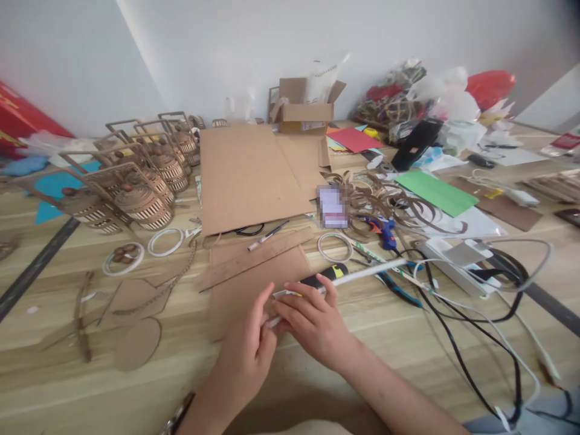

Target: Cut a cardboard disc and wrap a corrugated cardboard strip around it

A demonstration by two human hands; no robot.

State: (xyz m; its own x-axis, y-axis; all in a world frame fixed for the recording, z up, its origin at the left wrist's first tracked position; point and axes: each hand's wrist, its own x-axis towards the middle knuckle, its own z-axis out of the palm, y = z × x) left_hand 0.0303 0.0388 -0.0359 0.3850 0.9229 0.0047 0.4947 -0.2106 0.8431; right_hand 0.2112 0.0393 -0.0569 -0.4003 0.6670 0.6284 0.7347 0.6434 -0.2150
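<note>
A thin white rod [367, 271] slants across in front of me, its far end pointing right. My left hand [247, 347] is closed round its near end, the thumb and fingers pinched there. Over the rod lie the bent fingers of my right hand [312, 320], also closed on it. Just beyond the knuckles is a black and yellow handle [321, 277], likely a utility knife, partly hidden by the right hand. Under and behind the hands lies a brown cardboard sheet [258, 284], with a long brown strip [258, 257] and a pen [267, 235] near it.
Several woven lantern-like baskets [142, 199] stand at the left. A big cardboard sheet [254, 175] lies at the centre, with a phone [332, 206] beside it. White rings [335, 248], a blue glue gun [385, 232], pliers [399, 289] and a cabled power strip [457, 266] lie rightward.
</note>
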